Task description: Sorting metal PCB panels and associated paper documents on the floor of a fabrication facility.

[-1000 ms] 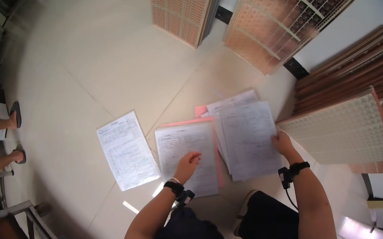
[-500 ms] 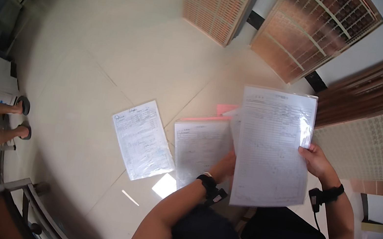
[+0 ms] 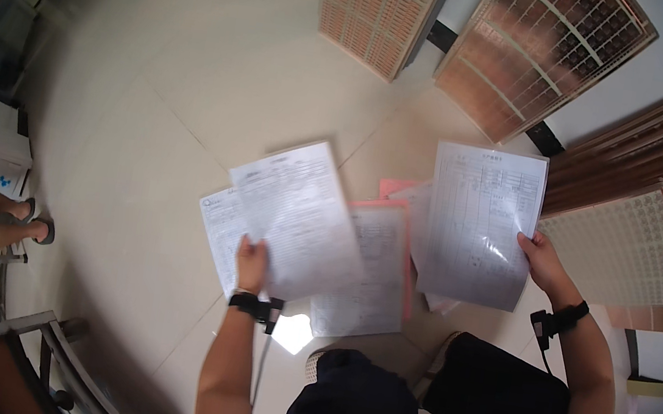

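My left hand (image 3: 251, 264) grips the lower left part of a printed sheet (image 3: 297, 210), its thumb on top. That sheet hangs over another paper sheet (image 3: 217, 228) on the floor and covers part of it. At the right, my right hand (image 3: 542, 260) pinches the right edge of a plastic-sleeved form (image 3: 484, 221), which catches a bright glare. Between the two lies a stack of sleeved papers (image 3: 360, 301) with a pink edge. More loose papers (image 3: 418, 199) show partly behind the sleeved form, their lower parts mostly hidden.
Patterned copper-coloured panels (image 3: 542, 59) lean along the wall at the far right, beside a pale perforated panel (image 3: 618, 241). A metal-framed piece of furniture (image 3: 31, 325) stands at lower left. Another person's legs (image 3: 8, 219) show at the left edge. Tiled floor (image 3: 134, 92) spreads ahead.
My left hand has moved left from behind the held papers, carrying a sheet over the one on the floor. My right hand still holds a sleeved form, now slightly higher.
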